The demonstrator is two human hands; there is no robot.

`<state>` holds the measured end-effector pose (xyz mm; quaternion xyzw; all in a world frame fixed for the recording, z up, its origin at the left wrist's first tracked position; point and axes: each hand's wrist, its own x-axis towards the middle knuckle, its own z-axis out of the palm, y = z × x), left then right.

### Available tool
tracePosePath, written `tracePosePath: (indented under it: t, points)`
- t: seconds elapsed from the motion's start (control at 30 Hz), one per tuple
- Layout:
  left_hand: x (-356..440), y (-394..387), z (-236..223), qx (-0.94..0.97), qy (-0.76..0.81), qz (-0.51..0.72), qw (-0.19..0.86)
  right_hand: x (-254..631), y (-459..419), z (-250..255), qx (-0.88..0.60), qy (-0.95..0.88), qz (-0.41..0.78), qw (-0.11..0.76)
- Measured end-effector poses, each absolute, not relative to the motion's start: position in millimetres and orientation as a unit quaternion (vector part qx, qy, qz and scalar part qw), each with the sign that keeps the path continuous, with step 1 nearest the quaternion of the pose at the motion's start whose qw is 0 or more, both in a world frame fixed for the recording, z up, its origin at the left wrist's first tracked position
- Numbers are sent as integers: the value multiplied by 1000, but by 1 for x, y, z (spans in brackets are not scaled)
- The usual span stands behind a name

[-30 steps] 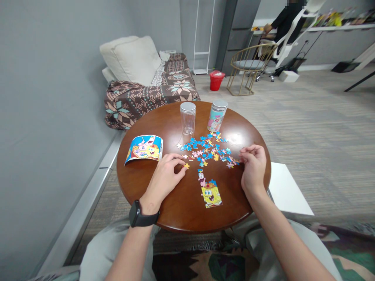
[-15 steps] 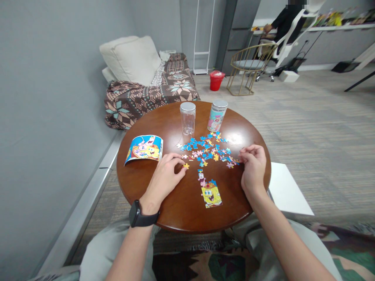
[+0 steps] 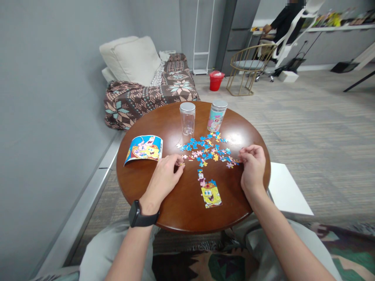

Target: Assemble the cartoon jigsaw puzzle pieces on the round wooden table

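Observation:
My left hand point(image 3: 168, 171), with a black watch at the wrist, pinches a small yellow puzzle piece point(image 3: 182, 164) left of the loose pieces. At the right of the table my right hand point(image 3: 253, 166) rests with its fingers curled; whatever they hold, if anything, is hidden. Between the hands lie many loose puzzle pieces point(image 3: 205, 150), mostly blue, pink and yellow. Nearer to me is a joined puzzle section point(image 3: 211, 194) with a yellow cartoon face, and a narrow pink strip of pieces point(image 3: 201, 178) reaches up from its top left.
A curled picture sheet point(image 3: 145, 148) lies on the round wooden table point(image 3: 175, 214) at the left. A clear jar point(image 3: 188, 120) and a printed jar point(image 3: 216, 117), both with silver lids, stand at the back. Farther off are a sofa point(image 3: 152, 89), a red bin point(image 3: 216, 81) and a seated person point(image 3: 288, 23).
The yellow piece in my left fingers has tilted and is now seen almost edge-on, shifted slightly left. My right hand has stayed in place.

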<state>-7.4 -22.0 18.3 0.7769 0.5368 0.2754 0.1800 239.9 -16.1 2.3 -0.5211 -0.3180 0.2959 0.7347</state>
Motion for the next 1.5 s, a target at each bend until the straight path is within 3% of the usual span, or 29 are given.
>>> tracePosePath:
  t: [1.5]
  points:
    - [-8, -22, 16, 789, 532, 263, 159, 240, -16, 4, -524, -317, 310, 727]
